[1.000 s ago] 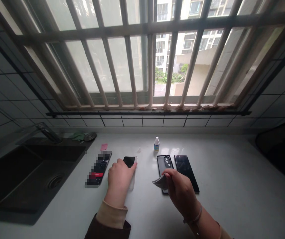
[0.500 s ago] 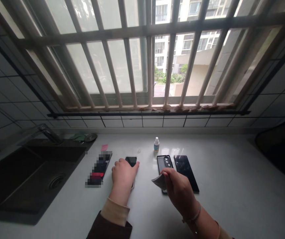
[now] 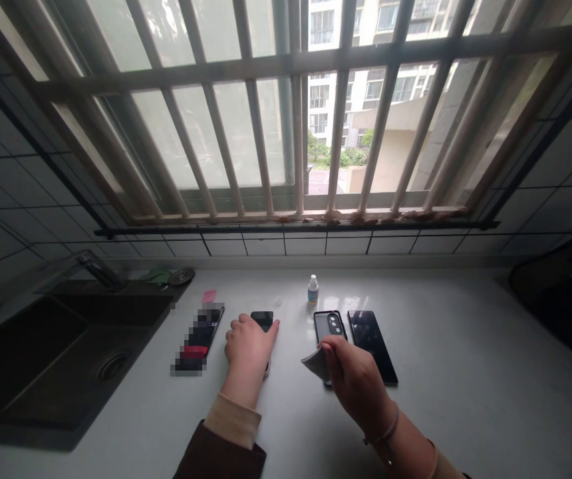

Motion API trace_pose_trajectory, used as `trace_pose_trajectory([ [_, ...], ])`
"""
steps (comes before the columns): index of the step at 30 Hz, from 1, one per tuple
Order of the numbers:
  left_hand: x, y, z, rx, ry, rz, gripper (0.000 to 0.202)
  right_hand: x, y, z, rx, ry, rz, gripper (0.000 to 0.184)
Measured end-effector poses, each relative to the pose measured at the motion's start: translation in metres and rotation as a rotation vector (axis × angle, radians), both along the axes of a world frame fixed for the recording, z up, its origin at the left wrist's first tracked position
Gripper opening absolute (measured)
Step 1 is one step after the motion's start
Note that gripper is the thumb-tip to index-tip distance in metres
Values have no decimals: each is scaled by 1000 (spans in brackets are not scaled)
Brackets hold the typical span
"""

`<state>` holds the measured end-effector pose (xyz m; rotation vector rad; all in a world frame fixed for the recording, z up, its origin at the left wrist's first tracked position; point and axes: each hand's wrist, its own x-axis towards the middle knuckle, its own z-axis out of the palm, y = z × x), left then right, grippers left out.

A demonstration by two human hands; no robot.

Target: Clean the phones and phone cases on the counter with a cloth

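Note:
My left hand (image 3: 250,342) lies over a phone (image 3: 263,320) on the counter, its thumb along the right edge and its fingers at the left side. Most of that phone is covered by the hand; its dark top end shows. In my right hand (image 3: 358,376), a thin grey cloth (image 3: 317,364) is pinched between thumb and fingers, its corner pointing left. Below and behind this hand is a black-rimmed phone case (image 3: 322,324) with camera cutouts, partly hidden. Just right of the case rests a dark phone (image 3: 373,346), screen up.
A small white-capped bottle (image 3: 312,294) stands behind the case. To the left lie another phone (image 3: 210,329), partly blurred out, and a pink slip (image 3: 209,296). A dark sink (image 3: 61,372) with a faucet (image 3: 99,269) fills the left side. A barred window rises behind the counter.
Very little differs. The left hand stays on the phone, and the right hand keeps the cloth, shifted slightly left in the picture as the whole view shifts a little.

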<state>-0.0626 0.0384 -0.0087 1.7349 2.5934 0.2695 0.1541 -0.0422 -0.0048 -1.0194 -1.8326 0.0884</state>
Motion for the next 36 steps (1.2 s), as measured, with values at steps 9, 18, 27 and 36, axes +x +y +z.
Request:
trace_pose_trajectory([
  [9,0,-1,2,59,57,6,82,2,0,5,6,56,-5,18],
  [18,68,-43,11,50,-80,-591,46,6,-12,6,155,126,-15,21],
  [27,85,-51,13,-165,-238,-578,25,6,-14,5,149,100,8,18],
  [36,79,-47,0,6,-189,-627,25,5,-9,5,65,218,15,20],
])
